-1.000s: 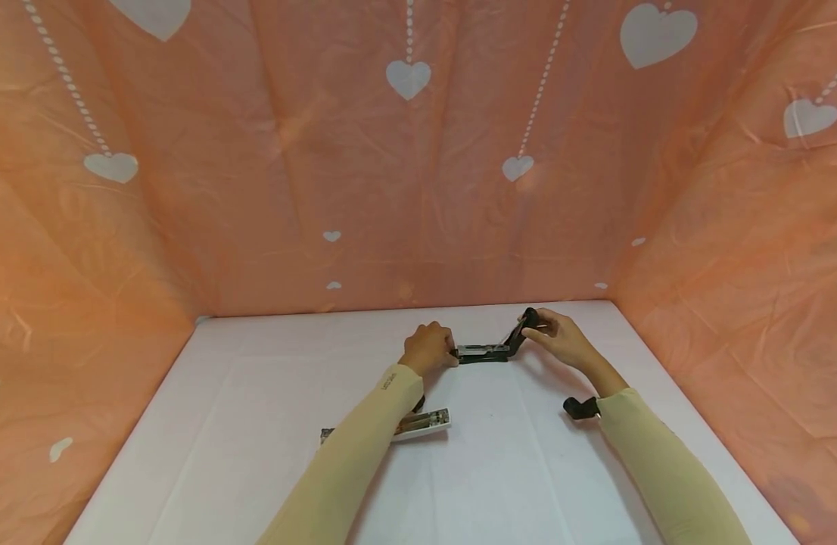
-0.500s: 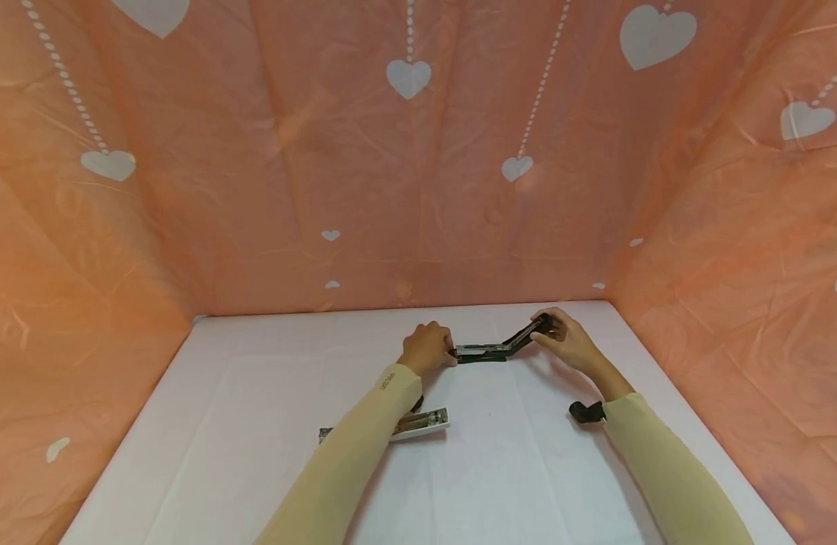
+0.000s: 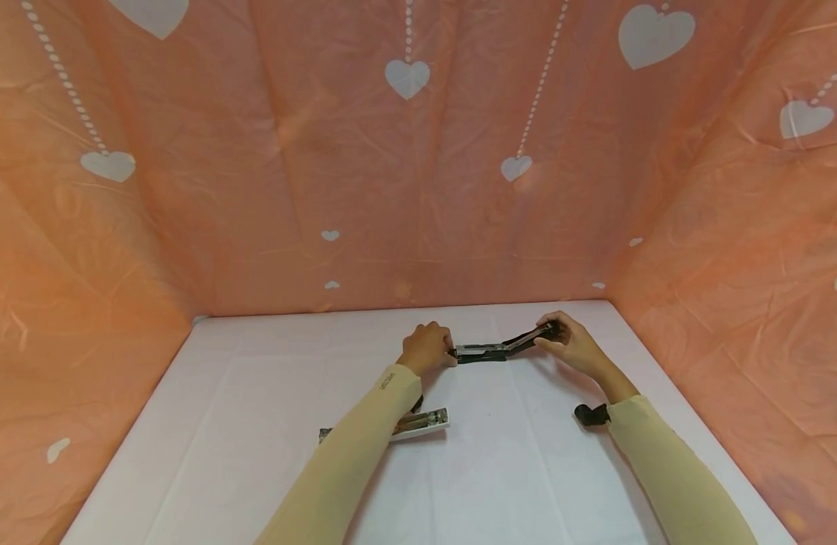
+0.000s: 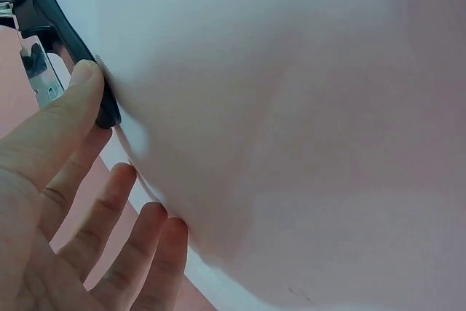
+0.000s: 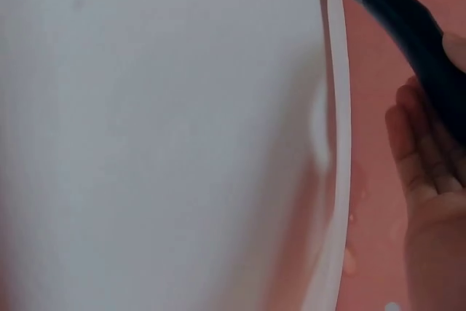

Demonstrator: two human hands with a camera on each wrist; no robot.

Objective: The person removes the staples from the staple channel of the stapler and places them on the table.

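Note:
A black stapler [image 3: 481,350] with a metal magazine stands near the back of the table, folded open at its hinge. My left hand [image 3: 427,348] pinches the end of its base; in the left wrist view the thumb lies on the black base [image 4: 69,38], other fingers spread below. My right hand [image 3: 572,350] holds the far end of the raised top arm, which slants up to the right. In the right wrist view that black arm [image 5: 400,23] lies between thumb and fingers. The left fingers partly hide the base's end.
On the white table [image 3: 486,469], a long white-cased item with metal inside [image 3: 425,422] lies partly hidden under my left sleeve. An orange curtain with white hearts [image 3: 405,189] encloses the back and sides. A small black object [image 3: 591,415] sits against the right sleeve.
My right hand has moved right and slightly down, swinging the stapler's top arm from steep to a shallower slant. The left hand and the base have stayed nearly still.

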